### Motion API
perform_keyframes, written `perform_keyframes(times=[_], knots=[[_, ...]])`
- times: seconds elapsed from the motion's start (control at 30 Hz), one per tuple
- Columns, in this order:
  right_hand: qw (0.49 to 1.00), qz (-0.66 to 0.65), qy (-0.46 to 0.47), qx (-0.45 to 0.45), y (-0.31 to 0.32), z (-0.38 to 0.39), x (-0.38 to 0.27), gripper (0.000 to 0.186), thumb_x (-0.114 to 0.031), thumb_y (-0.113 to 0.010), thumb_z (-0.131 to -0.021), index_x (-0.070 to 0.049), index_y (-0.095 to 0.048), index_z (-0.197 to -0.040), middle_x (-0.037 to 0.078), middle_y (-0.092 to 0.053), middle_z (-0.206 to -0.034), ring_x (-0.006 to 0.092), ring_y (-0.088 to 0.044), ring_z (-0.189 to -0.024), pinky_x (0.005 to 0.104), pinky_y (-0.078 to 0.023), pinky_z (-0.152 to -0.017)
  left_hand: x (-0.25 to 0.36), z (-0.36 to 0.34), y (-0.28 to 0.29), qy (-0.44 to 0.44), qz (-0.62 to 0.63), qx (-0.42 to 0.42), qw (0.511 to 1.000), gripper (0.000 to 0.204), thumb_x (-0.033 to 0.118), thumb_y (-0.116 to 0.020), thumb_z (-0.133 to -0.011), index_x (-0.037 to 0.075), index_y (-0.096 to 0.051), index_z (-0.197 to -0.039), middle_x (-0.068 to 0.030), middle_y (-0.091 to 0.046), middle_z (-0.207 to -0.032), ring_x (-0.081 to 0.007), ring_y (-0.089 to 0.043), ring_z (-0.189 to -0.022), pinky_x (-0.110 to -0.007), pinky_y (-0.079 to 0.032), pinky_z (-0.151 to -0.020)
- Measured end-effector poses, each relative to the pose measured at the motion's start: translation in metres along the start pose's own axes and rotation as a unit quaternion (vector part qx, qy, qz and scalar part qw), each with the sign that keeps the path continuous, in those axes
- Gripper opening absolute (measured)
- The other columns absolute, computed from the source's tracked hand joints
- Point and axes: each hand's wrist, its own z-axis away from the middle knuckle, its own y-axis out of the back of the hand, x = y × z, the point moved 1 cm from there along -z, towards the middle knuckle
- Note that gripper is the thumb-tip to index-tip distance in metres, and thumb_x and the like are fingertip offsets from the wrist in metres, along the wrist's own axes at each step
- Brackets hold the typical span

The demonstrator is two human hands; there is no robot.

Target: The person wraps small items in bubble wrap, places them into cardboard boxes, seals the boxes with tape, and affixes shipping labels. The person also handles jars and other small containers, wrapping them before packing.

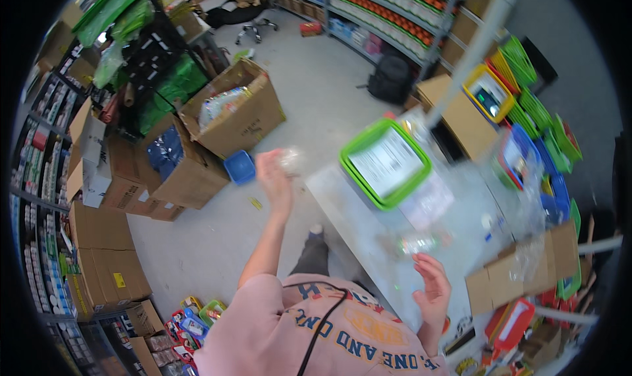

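My left hand (273, 175) is raised beside the table over the floor, blurred, its fingers closed on a small clear, pale wrapped item (289, 160). My right hand (431, 285) is over the lower part of the grey table (329, 195), empty, with fingers apart and loosely curved. Just above its fingertips lies a clear plastic-wrapped cylinder (420, 243). Toward the back of the table sit stacked green trays (352, 157) with a printed white sheet (385, 162) in them, and a pale pink bag (431, 205) next to them.
Open cardboard boxes (234, 123) and a blue bin (239, 167) stand left on the floor. A black backpack (388, 80) rests by shelving (382, 21). Coloured baskets (533, 116), a pole (474, 53) and flattened cardboard (553, 251) are at the right; a crowded rack (39, 198) is far left.
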Motion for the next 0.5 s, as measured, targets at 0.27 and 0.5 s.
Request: perform_keyframes(times=[0.27,0.5], knots=[[0.964,0.228,-0.109,0.081,-0.086,-0.127,0.029,0.039,-0.003,-0.064,-0.074,-0.005,-0.060,-0.113,0.009,-0.050,-0.126,0.0199,-0.050,-0.114,0.0313,-0.042,-0.089,0.009,-0.246,0.144,-0.392,-0.245,0.265,0.846,0.036,0.022,-0.038,-0.097,-0.002,-0.062,-0.108,-0.0099,-0.037,-0.103,-0.0204,-0.046,-0.093,-0.032,-0.043,-0.079],[0.940,0.271,-0.201,0.061,-0.106,-0.165,0.035,0.039,-0.003,-0.065,-0.074,-0.005,-0.059,-0.112,0.010,-0.052,-0.124,0.0205,-0.051,-0.112,0.0318,-0.043,-0.088,-0.135,-0.468,0.232,-0.161,-0.493,0.104,0.848,0.067,-0.007,-0.057,-0.070,0.015,-0.047,-0.132,-0.0160,-0.050,-0.116,-0.0295,-0.049,-0.106,-0.042,-0.041,-0.089]])
